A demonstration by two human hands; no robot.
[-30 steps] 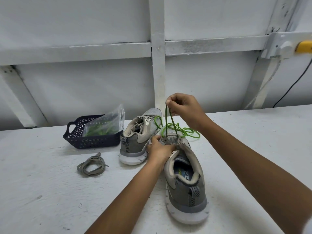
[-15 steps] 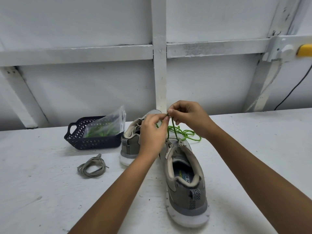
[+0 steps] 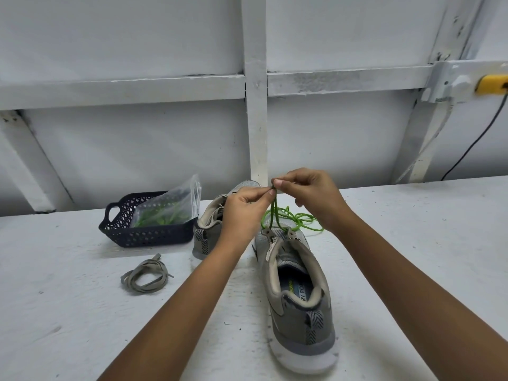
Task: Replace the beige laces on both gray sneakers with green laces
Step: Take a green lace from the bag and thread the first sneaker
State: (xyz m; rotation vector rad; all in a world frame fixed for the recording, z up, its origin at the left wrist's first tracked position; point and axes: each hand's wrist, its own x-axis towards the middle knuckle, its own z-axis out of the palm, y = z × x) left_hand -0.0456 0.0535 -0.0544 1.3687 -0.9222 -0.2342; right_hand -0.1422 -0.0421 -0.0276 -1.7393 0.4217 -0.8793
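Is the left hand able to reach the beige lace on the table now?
Probably yes: nothing lies between the left hand and the beige lace, but the hand pinches the green lace and must release it first.

This is looking like a plain workshop or shed. A scuffed, white-painted work surface [image 3: 55, 312] is running up to a panelled wall whose framing is showing: an upright post [image 3: 255, 105], a horizontal rail [image 3: 123, 89] and a slanted brace [image 3: 30, 160]. Above the surface's far right corner a yellow plug [image 3: 492, 83] is sitting beside a surface-mounted socket box [image 3: 450, 83], and a black cable [image 3: 472, 141] is trailing down the wall.
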